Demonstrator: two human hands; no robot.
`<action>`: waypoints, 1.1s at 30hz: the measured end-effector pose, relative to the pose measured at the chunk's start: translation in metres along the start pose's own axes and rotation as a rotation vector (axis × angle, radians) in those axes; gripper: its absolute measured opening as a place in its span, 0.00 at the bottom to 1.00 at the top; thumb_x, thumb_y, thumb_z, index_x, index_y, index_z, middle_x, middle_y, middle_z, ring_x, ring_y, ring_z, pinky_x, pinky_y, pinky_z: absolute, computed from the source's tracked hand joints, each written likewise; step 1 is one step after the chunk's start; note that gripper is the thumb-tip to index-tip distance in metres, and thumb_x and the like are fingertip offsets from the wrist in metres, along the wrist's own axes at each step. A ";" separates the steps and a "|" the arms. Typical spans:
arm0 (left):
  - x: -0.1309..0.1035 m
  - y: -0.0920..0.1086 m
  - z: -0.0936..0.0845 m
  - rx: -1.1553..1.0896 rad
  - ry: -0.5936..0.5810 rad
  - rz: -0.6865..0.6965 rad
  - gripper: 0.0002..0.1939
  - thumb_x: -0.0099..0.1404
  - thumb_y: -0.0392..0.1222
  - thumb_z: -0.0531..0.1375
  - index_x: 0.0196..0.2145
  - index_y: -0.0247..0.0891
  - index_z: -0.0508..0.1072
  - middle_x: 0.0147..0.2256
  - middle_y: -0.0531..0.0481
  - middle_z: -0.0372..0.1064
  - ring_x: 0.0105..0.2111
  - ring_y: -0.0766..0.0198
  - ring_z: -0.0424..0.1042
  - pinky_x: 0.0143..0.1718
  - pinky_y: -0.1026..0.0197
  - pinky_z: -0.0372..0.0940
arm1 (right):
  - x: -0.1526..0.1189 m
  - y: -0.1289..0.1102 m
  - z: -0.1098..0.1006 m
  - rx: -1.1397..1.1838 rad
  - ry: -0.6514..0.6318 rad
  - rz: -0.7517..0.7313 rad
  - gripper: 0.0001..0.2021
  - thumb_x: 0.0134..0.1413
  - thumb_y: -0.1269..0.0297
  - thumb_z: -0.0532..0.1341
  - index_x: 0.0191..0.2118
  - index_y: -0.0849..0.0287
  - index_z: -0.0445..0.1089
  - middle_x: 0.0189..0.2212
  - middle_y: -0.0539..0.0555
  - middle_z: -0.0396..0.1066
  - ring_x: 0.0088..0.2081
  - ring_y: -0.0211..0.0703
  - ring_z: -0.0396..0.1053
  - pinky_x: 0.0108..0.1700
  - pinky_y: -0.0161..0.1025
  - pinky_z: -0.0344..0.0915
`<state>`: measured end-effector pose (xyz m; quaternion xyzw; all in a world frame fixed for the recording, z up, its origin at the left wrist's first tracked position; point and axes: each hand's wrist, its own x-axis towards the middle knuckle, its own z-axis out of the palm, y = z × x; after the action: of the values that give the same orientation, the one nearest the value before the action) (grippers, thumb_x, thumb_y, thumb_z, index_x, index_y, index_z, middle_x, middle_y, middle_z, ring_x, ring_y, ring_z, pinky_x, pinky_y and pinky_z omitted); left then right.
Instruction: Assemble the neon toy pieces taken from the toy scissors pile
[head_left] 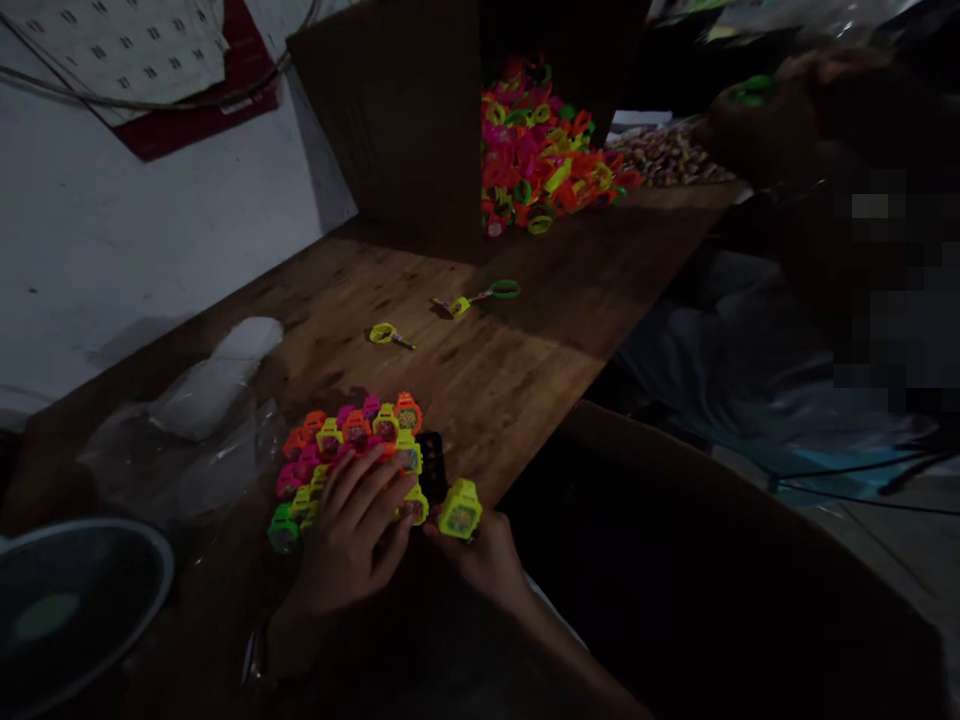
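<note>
Rows of bright toy watches (356, 427) in orange, pink, yellow and green lie packed together on the wooden table near its front edge. My left hand (360, 520) rests over these watches, palm down with its fingers spread. Just right of the rows, my right hand (487, 555) is closed on a yellow toy watch (460, 509), whose face points up. A dark case with small round spots (431, 467) stands between the rows and the held watch; its lower part is hidden.
Beyond lie loose toy pieces (386, 335) and a heap of colored watches (540, 150) beside a cardboard box (397, 120). Clear plastic bags (202, 420) and a round dark object (75, 590) are at left. Another person's hand (765, 125) holds something green at upper right.
</note>
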<state>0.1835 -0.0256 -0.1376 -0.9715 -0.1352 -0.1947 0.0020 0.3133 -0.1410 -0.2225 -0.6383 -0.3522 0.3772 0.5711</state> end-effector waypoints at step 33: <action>-0.060 -0.028 0.003 0.158 0.198 -0.149 0.26 0.60 0.49 0.56 0.55 0.39 0.65 0.48 0.42 0.70 0.54 0.49 0.63 0.56 0.44 0.55 | 0.212 -0.073 -0.015 -0.851 -0.054 -0.131 0.14 0.62 0.67 0.54 0.50 0.67 0.66 0.46 0.65 0.70 0.45 0.48 0.70 0.45 0.38 0.63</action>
<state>0.1246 -0.0145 -0.1647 -0.9317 -0.2211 -0.2778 0.0773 0.4237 0.0459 -0.1656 -0.7831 -0.5310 0.1780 0.2704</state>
